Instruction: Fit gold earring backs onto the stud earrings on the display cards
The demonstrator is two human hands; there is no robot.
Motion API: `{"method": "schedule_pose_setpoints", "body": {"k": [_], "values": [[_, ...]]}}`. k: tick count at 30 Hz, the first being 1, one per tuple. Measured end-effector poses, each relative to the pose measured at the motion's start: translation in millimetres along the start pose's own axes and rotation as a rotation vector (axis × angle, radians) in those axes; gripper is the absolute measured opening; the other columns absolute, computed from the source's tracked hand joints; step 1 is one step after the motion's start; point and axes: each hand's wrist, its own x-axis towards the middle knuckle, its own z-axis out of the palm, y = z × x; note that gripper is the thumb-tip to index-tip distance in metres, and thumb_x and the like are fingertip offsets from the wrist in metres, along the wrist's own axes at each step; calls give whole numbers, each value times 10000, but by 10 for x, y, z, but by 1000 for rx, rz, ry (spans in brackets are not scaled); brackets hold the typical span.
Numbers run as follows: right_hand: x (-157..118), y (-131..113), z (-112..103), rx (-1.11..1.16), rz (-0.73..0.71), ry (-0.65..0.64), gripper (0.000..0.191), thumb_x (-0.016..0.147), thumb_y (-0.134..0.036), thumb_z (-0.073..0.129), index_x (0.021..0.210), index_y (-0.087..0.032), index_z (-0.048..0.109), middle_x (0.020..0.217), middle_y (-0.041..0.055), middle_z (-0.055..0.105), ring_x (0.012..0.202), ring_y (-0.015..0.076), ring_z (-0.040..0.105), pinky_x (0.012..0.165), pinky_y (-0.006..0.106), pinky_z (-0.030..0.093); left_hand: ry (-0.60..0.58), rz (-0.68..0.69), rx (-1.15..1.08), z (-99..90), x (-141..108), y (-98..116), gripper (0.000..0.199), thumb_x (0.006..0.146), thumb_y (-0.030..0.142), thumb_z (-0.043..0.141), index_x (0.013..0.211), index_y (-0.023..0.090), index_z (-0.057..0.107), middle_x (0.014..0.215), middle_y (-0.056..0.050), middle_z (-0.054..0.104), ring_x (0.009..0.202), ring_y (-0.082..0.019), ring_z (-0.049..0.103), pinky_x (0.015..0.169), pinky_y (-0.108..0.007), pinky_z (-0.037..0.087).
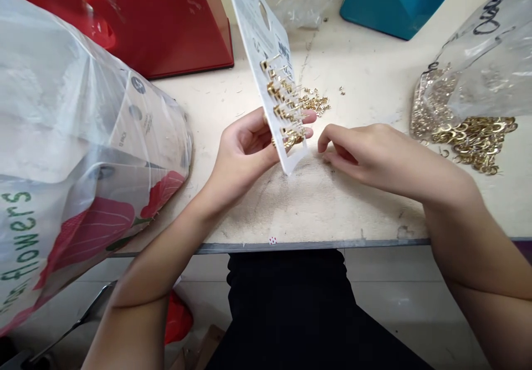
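Note:
A white card (249,35) stands nearly on edge above the table, with rows of gold earrings (282,104) and their thin posts sticking out to the right. My left hand (249,145) grips the card near its lower end, thumb at the near side and fingertips showing beyond it. Just right of the card is my right hand (361,154), its fingers curled with thumb and index finger close together; anything between them is too small to tell. Behind the hands lies a small pile of gold earring backs (316,103).
Plastic bags (100,137) bulge at the left. A red tape dispenser (162,24) and a teal one (394,1) stand at the back. On the right, a clear bag (477,71) of small parts lies by a heap of gold hoops (477,143). The table edge (307,245) runs in front.

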Motion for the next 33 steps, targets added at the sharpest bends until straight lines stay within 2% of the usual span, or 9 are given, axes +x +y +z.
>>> {"method": "schedule_pose_setpoints", "body": {"k": [7, 12, 18, 23, 27, 33], "values": [[62, -15, 82, -31, -89, 7, 100, 956, -179, 486, 936, -205, 580, 864, 32, 706, 704, 170, 628, 575, 272, 309, -13, -36, -9, 4, 11, 14, 261, 778, 447, 797, 959, 264, 754, 1137, 16, 748, 1180, -218, 690, 1048, -335, 603], [60, -20, 110, -103, -53, -2, 87, 958, -190, 479, 921, -187, 558, 817, 38, 693, 667, 174, 618, 563, 281, 281, -24, -35, -46, 24, -2, 32, 189, 809, 392, 782, 955, 274, 760, 1135, 34, 753, 1175, -191, 692, 1065, -310, 592], [63, -29, 110, -125, -13, -9, 96, 965, -209, 466, 937, -176, 552, 827, 62, 697, 675, 187, 626, 558, 287, 273, -25, -53, -23, 30, -8, 33, 249, 806, 438, 774, 987, 268, 755, 1147, 16, 752, 1145, -204, 706, 1039, -318, 608], [40, -5, 52, -20, -28, -14, 114, 974, -235, 465, 1008, -190, 565, 751, 31, 651, 598, 158, 568, 555, 276, 297, -32, -43, -50, 28, -14, 32, 192, 820, 364, 774, 985, 265, 760, 1126, 22, 752, 1153, -198, 703, 1046, -314, 598], [30, 14, 13, -4, 11, 12, 89, 962, -227, 487, 983, -198, 569, 720, 23, 626, 582, 155, 546, 555, 273, 304, -26, -46, -68, 33, -22, 34, 182, 850, 355, 745, 1005, 260, 762, 1112, 17, 751, 1123, -186, 711, 1033, -307, 598], [79, 39, 99, -8, -119, 59, 133, 973, -209, 482, 980, -188, 613, 810, 44, 670, 663, 168, 584, 576, 281, 315, -60, -40, -101, 25, -11, 17, 178, 841, 371, 755, 991, 276, 768, 1116, 37, 752, 1141, -171, 700, 1037, -290, 592]]}}
